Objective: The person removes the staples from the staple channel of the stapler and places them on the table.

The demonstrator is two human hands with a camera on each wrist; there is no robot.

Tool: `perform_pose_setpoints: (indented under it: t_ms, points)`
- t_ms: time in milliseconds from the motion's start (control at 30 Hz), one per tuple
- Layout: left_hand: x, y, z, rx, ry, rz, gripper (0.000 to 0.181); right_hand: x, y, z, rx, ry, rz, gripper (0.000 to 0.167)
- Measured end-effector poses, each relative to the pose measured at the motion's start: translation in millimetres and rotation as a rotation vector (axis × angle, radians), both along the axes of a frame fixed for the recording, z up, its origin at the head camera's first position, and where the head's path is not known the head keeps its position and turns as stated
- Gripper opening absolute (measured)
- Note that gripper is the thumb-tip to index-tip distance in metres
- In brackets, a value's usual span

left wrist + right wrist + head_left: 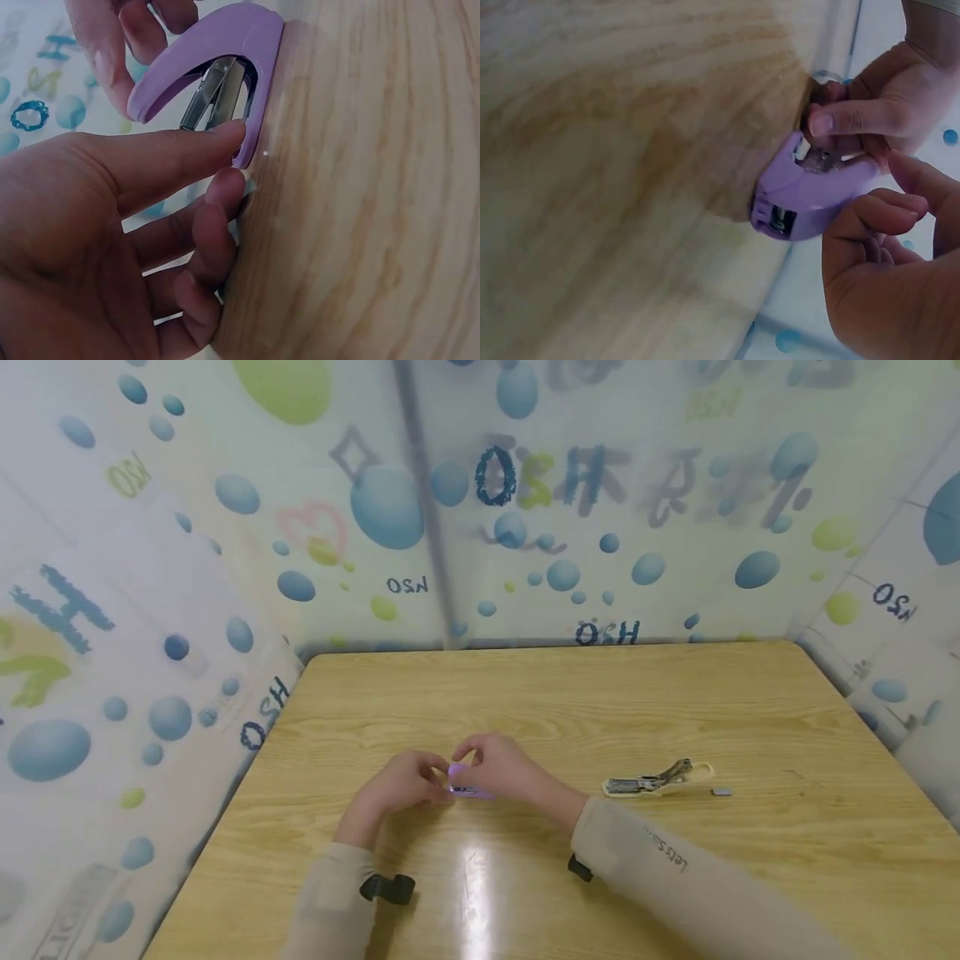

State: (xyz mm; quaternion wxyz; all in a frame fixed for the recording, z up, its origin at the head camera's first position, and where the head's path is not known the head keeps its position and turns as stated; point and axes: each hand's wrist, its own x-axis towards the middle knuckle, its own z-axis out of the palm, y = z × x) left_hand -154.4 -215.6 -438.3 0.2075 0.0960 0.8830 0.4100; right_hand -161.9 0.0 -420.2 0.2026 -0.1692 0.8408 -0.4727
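Note:
A small purple stapler stands on the wooden table between both hands, its upper arm raised above the base and metal parts showing inside. My left hand pinches the front end of the base, with the thumb on top and the index fingertip beneath. At the raised front of the upper arm, my right hand holds the cover with bent fingers, the thumb touching its tip. In the right wrist view the stapler's rear faces the camera. The right hand partly hides it in the head view.
To the right of the hands a cream stapler lies opened out, its metal rail lifted. Beside it is a small grey strip, seemingly staples. Thin marks or wires lie farther right. Patterned sheeting rises behind the table.

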Motion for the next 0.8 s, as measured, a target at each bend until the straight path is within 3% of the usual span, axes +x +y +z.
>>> perform_pose_setpoints:
  t_ms: [233, 433, 800]
  points:
    - [2.7, 4.3, -2.3, -0.033, 0.037, 0.063, 0.024, 2.5, -6, -9.2, -0.004, 0.016, -0.025, 0.026]
    - [5.9, 7.4, -3.9, -0.050, 0.089, 0.075, 0.015, 5.4, -4, -13.4, 0.008, 0.095, -0.032, 0.022]
    - [7.3, 8.3, -1.7, -0.070, 0.028, 0.131, 0.015, 6.7, -3, -12.8, 0.077, 0.125, 0.005, 0.023]
